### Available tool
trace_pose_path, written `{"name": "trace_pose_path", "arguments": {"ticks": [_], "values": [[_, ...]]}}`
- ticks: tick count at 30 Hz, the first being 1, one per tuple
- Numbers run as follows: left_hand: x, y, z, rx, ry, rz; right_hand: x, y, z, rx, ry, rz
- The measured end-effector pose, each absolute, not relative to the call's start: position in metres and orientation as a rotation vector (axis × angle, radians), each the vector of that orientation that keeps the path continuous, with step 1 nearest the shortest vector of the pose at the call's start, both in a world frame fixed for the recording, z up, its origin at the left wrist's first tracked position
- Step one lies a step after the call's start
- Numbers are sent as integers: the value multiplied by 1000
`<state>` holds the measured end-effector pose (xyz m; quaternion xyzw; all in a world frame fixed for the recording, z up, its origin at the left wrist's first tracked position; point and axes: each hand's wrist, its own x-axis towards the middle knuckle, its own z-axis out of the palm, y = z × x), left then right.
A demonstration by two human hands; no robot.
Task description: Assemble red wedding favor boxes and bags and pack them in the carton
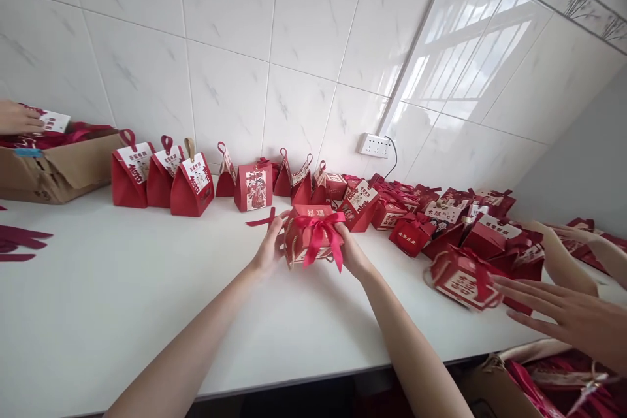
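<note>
Between my hands is a red gift box (300,245) with a bright red ribbon bow (321,233) on its front and twisted cord along its side. My left hand (271,245) grips its left side, and my right hand (351,249) grips the right side, its fingers partly hidden behind the box. The box is just above or on the white table (235,339); I cannot tell which. A loose dark red ribbon piece (262,220) lies beside my left fingertips. Behind stands a red box with a printed figure (253,188).
Triangular red boxes (192,186) with loop handles line the wall. At left, a co-worker's hand (19,119) is over a cardboard carton (73,163). At right, another person's hand (563,313) is near a blurred red box (463,277). A carton of red items (533,385) sits below the edge.
</note>
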<state>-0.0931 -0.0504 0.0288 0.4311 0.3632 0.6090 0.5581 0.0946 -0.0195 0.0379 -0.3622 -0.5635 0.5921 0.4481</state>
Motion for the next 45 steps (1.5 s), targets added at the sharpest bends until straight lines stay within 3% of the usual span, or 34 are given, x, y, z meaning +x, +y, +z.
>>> {"name": "trace_pose_path", "arguments": {"ticks": [4, 7, 12, 21, 26, 31, 41, 45], "values": [[-92, -56, 34, 1231, 726, 1358, 102, -34, 51, -1015, -1085, 1752], [-92, -58, 38, 1343, 672, 1364, 112, -54, 57, -1047, -1060, 1755], [-84, -69, 45, 1565, 634, 1312, 126, -91, 52, -1126, -1199, 1372], [-42, -125, 67, 2030, 1123, 1581, 141, -143, 54, -1220, -1251, 614], [-19, -164, 67, 2361, 891, 1922, 146, -161, 47, -1121, -1199, 362], [-5, -186, 69, 2809, 555, 2010, 150, -180, 46, -1077, -1107, 407], [-2, -201, 83, 2802, 486, 2067, 168, -213, 52, -1115, -1076, 424], [-6, -184, 82, 2501, 907, 2052, 173, -225, 56, -1147, -1086, 402]]}}
